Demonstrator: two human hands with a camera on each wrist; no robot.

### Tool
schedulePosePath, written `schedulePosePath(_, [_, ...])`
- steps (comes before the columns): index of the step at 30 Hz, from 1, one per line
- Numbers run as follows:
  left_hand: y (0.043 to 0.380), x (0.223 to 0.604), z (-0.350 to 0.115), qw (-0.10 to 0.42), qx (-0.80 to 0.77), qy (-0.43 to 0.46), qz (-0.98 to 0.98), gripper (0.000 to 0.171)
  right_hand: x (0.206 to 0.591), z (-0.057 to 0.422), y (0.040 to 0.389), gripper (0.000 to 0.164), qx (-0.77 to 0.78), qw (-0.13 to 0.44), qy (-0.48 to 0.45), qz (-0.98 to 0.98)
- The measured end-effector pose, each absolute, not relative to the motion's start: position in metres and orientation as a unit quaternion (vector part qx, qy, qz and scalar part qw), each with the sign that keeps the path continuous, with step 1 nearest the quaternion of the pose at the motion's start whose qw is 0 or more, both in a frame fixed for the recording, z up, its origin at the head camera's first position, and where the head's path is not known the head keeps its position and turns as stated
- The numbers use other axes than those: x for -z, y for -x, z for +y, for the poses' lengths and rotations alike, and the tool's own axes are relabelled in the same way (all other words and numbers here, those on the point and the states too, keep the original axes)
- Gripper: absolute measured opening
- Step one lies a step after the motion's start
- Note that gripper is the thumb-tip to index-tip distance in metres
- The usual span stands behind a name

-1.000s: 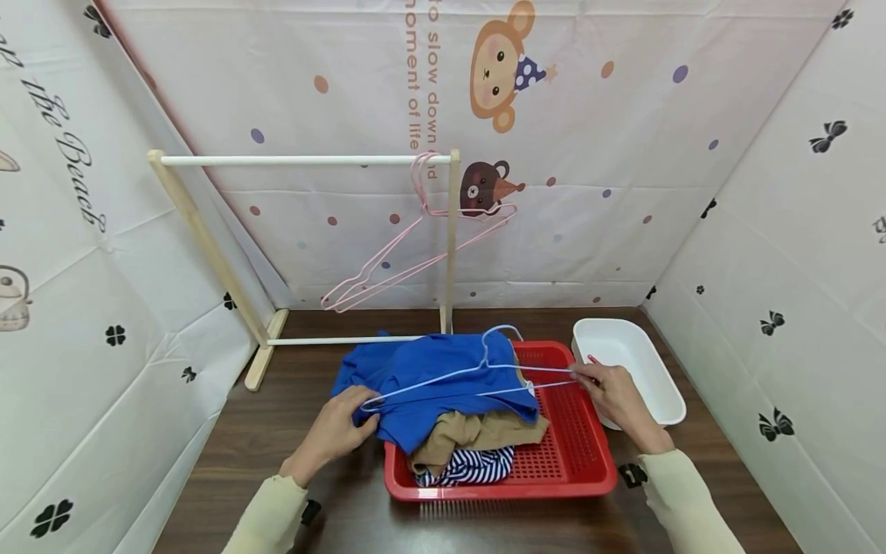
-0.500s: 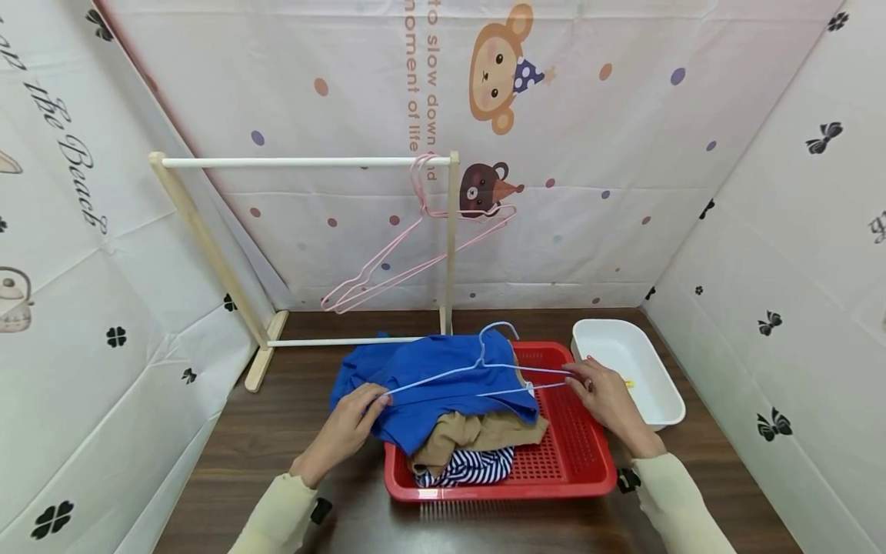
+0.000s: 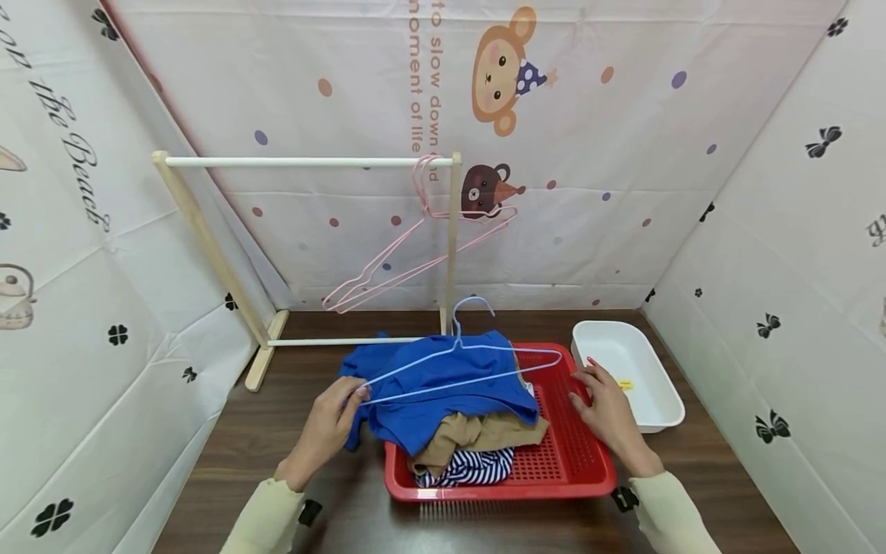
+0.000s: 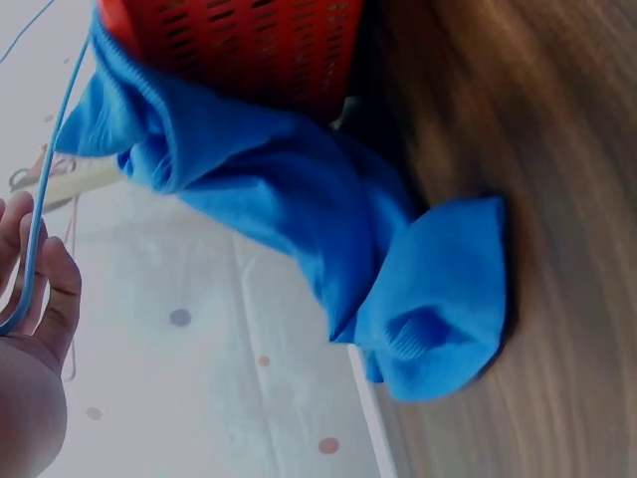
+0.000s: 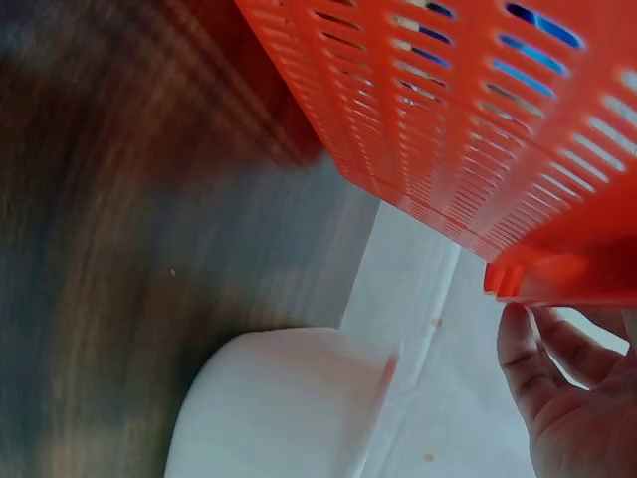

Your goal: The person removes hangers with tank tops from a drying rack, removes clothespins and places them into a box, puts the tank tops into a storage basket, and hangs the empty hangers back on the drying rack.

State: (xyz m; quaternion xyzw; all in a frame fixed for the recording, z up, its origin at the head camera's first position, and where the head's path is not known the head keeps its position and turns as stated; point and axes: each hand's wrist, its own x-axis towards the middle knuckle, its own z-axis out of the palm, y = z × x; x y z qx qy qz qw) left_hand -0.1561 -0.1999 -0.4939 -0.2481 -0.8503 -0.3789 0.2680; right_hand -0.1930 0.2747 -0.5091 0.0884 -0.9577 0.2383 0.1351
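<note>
In the head view my left hand (image 3: 325, 422) pinches the left end of a light-blue wire clothes hanger (image 3: 410, 363). The hanger is raised over a blue garment (image 3: 432, 408), its hook pointing up and its right end free. In the left wrist view, the thumb and fingers of my left hand (image 4: 35, 289) are around the hanger's wire (image 4: 55, 149). Beside the right rim of the red basket (image 3: 501, 490) is my right hand (image 3: 612, 412), fingers loosely bent with nothing visible between them. A tan garment (image 3: 477, 432) and a striped one (image 3: 467, 466) lie under the blue garment.
A wooden rack (image 3: 298, 162) with white bars stands behind on the left, pink hangers (image 3: 377, 265) at its right end. Right of the basket is a white tub (image 3: 657, 377) with a small yellow item (image 3: 626, 385) and a red one (image 3: 592, 361). Patterned cloth surrounds the table.
My right hand has let go of the hanger's right end. The hanger has shifted left and up with my left hand, which still holds its left end.
</note>
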Motion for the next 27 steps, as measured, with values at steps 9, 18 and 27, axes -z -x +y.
schedulePosePath(9, [0.16, 0.481, -0.215, 0.341, 0.373, 0.246, -0.827, 0.017, 0.517, 0.273, 0.192, 0.034, -0.24, 0.187, -0.085, -0.949])
schedulePosePath(18, [0.161, 0.467, -0.231, 0.396, 0.378, 0.241, -0.801, 0.017, 0.518, 0.271, 0.191, 0.034, -0.248, 0.189, -0.077, -0.947])
schedulePosePath(27, [0.159, 0.457, -0.248, 0.418, 0.385, 0.207, -0.797, 0.021, 0.517, 0.271, 0.19, 0.033, -0.249, 0.188, -0.074, -0.947])
